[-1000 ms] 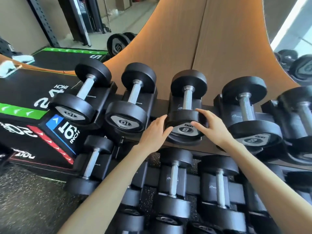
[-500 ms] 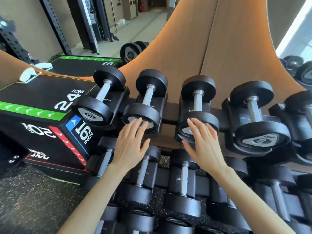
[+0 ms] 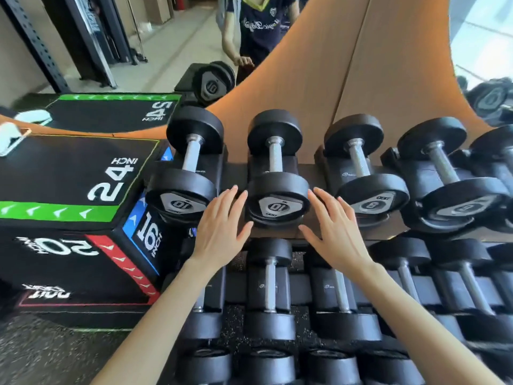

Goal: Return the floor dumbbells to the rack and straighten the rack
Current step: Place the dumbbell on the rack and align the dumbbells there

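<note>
Black dumbbells lie in cradles on a tiered rack (image 3: pixel 280 234). On the top tier, a dumbbell marked 10 (image 3: pixel 277 207) sits second from the left, between another 10 dumbbell (image 3: pixel 183 198) and a dumbbell marked 8 (image 3: pixel 369 195). My left hand (image 3: pixel 222 226) is flat and open just left of the middle 10's near head. My right hand (image 3: pixel 330 226) is open just right of it. Both hands hold nothing; whether they touch the head is unclear. Smaller dumbbells fill the lower tiers (image 3: pixel 270 284).
A black plyo box (image 3: pixel 69 184) marked 24, 16 and 20 inch stands against the rack's left end. A mirror and wooden wall panel (image 3: pixel 347 65) rise behind the rack, reflecting a person (image 3: pixel 255 26). Speckled rubber floor (image 3: pixel 41 354) lies lower left.
My hands left the 8 dumbbell's head, opened, and shifted left to either side of the 10 dumbbell. The view also panned left and up.
</note>
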The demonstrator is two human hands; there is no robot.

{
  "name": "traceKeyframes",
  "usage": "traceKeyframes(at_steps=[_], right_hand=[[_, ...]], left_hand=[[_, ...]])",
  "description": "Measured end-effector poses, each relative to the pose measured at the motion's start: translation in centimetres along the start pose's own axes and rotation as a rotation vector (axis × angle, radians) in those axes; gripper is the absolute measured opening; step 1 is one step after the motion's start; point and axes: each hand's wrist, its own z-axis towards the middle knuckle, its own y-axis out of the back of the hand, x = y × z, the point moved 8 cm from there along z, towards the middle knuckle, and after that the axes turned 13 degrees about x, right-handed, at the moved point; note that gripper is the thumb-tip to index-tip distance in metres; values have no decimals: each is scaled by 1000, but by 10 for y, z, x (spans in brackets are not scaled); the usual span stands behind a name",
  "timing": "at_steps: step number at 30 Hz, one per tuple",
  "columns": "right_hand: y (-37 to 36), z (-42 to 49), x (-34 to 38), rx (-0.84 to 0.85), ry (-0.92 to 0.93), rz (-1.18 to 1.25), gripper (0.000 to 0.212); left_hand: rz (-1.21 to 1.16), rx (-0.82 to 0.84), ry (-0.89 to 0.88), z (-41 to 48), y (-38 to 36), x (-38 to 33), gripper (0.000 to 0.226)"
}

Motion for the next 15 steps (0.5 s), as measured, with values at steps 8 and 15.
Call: traceKeyframes(at_steps=[8,15], right_hand=[[-4,61,17,131,47,-66,62],[-23,113,16,324,118,233,65]], left_hand=[[-426,74,-74,45,-21,11,67],[-645,33,-70,59,-40,17,55]])
